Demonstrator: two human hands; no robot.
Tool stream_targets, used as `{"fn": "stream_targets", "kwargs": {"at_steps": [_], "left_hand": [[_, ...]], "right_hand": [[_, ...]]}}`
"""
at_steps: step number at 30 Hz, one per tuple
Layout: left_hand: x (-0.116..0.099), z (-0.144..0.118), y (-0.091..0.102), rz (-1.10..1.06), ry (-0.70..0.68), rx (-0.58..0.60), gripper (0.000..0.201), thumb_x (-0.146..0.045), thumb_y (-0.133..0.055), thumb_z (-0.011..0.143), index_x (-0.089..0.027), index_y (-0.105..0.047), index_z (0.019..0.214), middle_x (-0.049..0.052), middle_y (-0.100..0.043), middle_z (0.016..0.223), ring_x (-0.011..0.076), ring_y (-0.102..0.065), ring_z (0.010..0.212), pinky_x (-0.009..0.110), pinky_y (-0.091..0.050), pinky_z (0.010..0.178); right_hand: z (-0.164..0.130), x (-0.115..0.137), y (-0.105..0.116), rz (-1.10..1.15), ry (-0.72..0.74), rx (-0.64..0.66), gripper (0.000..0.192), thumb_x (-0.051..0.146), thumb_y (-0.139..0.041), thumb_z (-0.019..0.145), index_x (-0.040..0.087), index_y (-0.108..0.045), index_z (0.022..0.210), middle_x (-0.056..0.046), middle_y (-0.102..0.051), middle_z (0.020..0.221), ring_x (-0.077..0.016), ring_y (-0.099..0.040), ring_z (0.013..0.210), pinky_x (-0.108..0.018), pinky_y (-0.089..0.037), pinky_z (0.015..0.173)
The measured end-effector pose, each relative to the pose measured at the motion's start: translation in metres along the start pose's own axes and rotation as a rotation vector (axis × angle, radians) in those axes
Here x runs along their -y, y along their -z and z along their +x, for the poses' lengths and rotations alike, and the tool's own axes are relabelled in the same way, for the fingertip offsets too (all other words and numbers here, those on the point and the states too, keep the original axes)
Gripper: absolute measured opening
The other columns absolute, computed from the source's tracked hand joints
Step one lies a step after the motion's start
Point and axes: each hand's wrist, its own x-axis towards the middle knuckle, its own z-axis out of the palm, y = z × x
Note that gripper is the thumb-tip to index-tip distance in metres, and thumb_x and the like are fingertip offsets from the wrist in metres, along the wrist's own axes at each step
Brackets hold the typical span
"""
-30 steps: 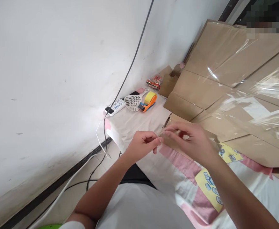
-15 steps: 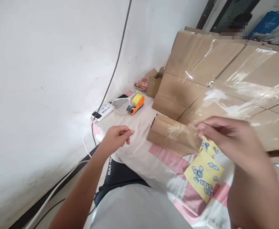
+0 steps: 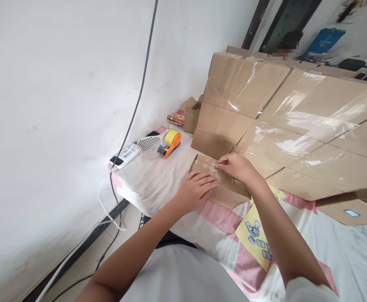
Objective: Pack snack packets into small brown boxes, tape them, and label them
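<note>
A folded piece of cardboard [image 3: 230, 197] lies on the cloth-covered surface in front of me, with shiny clear tape [image 3: 206, 163] across its upper face. My left hand [image 3: 197, 191] rests flat on its left part, fingers stretched out. At the upper edge, my right hand [image 3: 233, 165] is closed in a pinch against the taped face. Its fingertips are on the clear tape, though the pinched bit is very small. Partly beneath my right forearm lies a yellow sheet [image 3: 249, 235] with blue-outlined drawings.
A large taped cardboard panel [image 3: 265, 121] stands behind. An orange tape dispenser [image 3: 171, 143], a white slotted skimmer [image 3: 150, 146] and a white box [image 3: 127, 155] lie at the left. A dark cable [image 3: 143, 79] hangs along the wall. Beyond the panel, a person [image 3: 288, 45] is partly visible.
My left hand has moved right and flattened onto the cardboard. My right hand has moved left and away from me, from the cardboard's right end to its upper edge. The view has shifted slightly.
</note>
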Motion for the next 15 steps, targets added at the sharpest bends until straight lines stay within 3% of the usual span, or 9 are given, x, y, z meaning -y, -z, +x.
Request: {"fn": "stream_targets", "kwargs": {"at_steps": [3, 6, 11, 15], "left_hand": [[-0.001, -0.006, -0.003, -0.023, 0.001, -0.030, 0.028, -0.014, -0.053, 0.096, -0.023, -0.069, 0.116, 0.001, -0.073, 0.128, 0.0194, -0.064, 0.123, 0.040, -0.044, 0.105], [-0.004, -0.009, 0.001, -0.031, 0.005, -0.024, 0.029, -0.012, -0.053, 0.094, -0.024, -0.070, 0.115, 0.001, -0.074, 0.124, 0.0192, -0.065, 0.121, 0.040, -0.046, 0.101], [-0.015, 0.001, 0.008, 0.037, 0.037, 0.001, 0.026, -0.019, -0.052, 0.097, -0.023, -0.069, 0.116, 0.004, -0.073, 0.127, 0.0208, -0.061, 0.126, 0.042, -0.041, 0.109], [-0.020, 0.019, 0.002, 0.110, 0.051, 0.049, 0.039, -0.029, -0.052, 0.099, -0.020, -0.060, 0.136, 0.007, -0.060, 0.147, 0.0229, -0.052, 0.138, 0.044, -0.036, 0.116]], "right_hand": [[0.003, -0.010, 0.000, -0.138, -0.205, -0.248, 0.041, 0.047, -0.076, 0.076, 0.021, -0.070, 0.107, -0.014, -0.065, 0.117, -0.0261, -0.065, 0.087, -0.034, -0.045, 0.070], [0.007, -0.035, 0.006, -0.196, -0.419, -0.514, 0.066, 0.040, -0.082, 0.068, 0.014, -0.058, 0.123, -0.022, -0.058, 0.126, -0.0314, -0.063, 0.092, -0.039, -0.046, 0.071], [-0.015, -0.084, -0.003, 0.128, -0.420, -0.573, 0.034, 0.049, -0.067, 0.078, 0.019, -0.065, 0.093, -0.009, -0.069, 0.090, -0.0244, -0.063, 0.079, -0.038, -0.047, 0.073], [-0.080, -0.114, -0.026, 0.305, -0.545, -0.690, 0.034, 0.054, -0.063, 0.074, 0.021, -0.066, 0.083, -0.007, -0.070, 0.078, -0.0233, -0.064, 0.071, -0.038, -0.048, 0.070]]}}
